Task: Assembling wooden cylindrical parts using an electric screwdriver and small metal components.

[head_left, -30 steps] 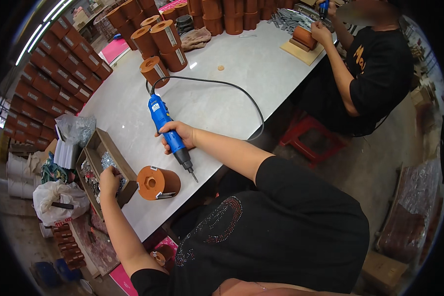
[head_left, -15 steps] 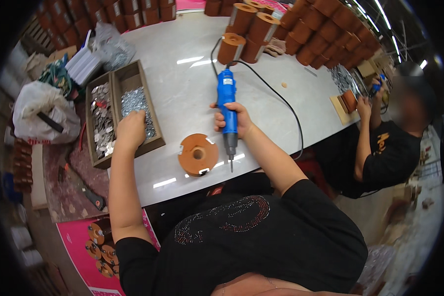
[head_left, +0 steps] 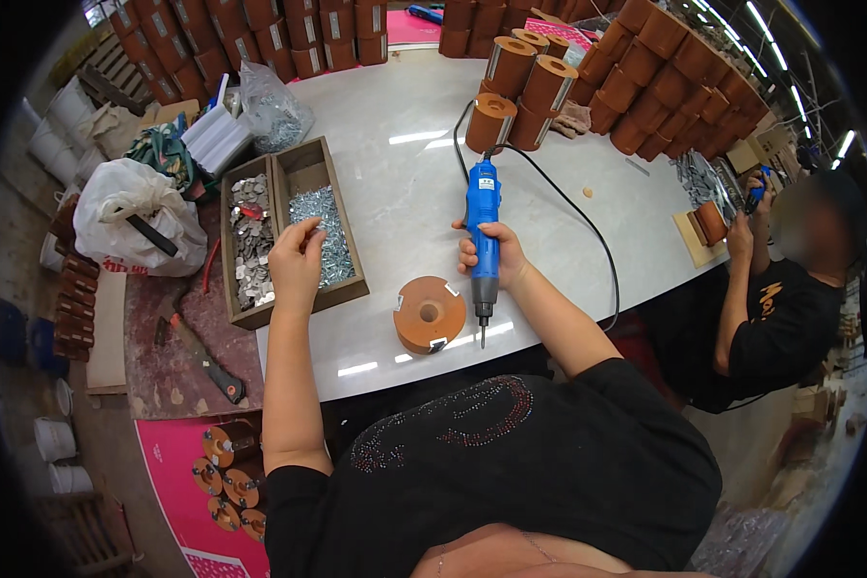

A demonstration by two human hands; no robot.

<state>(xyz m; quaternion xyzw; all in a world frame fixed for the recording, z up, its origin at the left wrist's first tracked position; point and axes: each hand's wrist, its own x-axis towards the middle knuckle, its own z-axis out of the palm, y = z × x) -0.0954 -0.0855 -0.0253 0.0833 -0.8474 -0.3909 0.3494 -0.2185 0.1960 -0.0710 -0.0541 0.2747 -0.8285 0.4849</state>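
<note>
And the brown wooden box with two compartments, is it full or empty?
Partly full: the box holds flat grey metal pieces at left, small silvery metal fasteners at right, with bare bottom showing beyond the fasteners.

Over my feed, I'm seeing the worktop shining smooth and glossy. The blue power screwdriver is showing a smooth plastic shell and a metallic bit. The divided box is looking like dull, rough wood, its small fasteners glinting as bright metal. The brown cylinder is appearing smooth, nearly matt; the white bag is showing wrinkled, thin plastic.
</note>
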